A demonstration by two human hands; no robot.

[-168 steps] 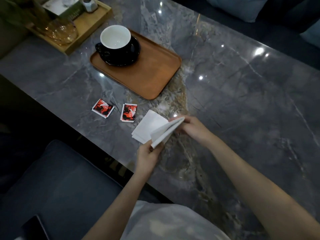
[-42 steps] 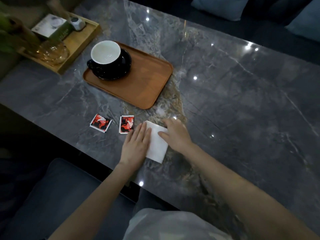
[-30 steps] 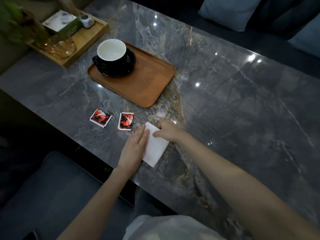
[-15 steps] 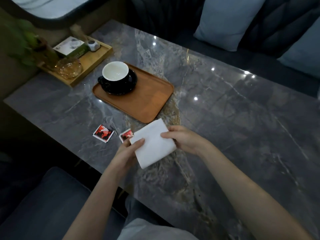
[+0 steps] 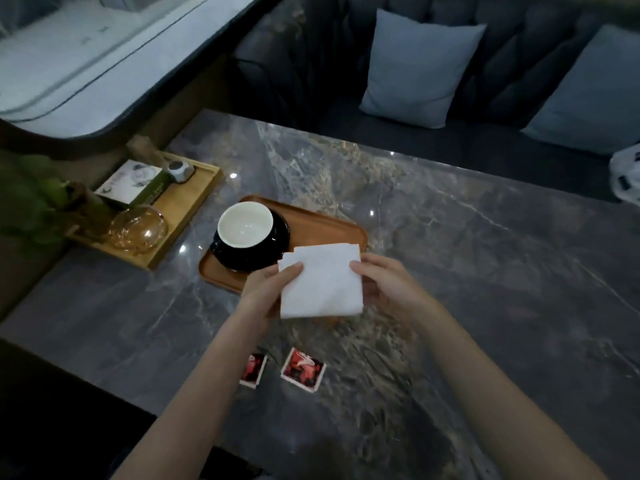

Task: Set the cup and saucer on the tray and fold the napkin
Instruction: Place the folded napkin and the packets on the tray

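Observation:
A folded white napkin [image 5: 320, 280], roughly square, is held in the air over the near right part of the brown oval tray [image 5: 332, 228]. My left hand [image 5: 266, 292] grips its left edge and my right hand [image 5: 381, 282] grips its right edge. A cup [image 5: 245, 225], white inside and black outside, stands upright on a black saucer [image 5: 277, 249] at the tray's left end. The napkin and my hands hide the tray's near right edge.
Two red sachets [image 5: 303, 368] lie on the grey marble table [image 5: 485, 271] near the front edge. A light wooden tray [image 5: 180, 216] at the left holds a glass bowl [image 5: 138, 230], a box and a small device. Cushions [image 5: 415, 71] rest on the sofa behind.
The napkin was folded and pressed flat on the table, then lifted by both hands and carried away from me over the tray. The head camera has tilted up.

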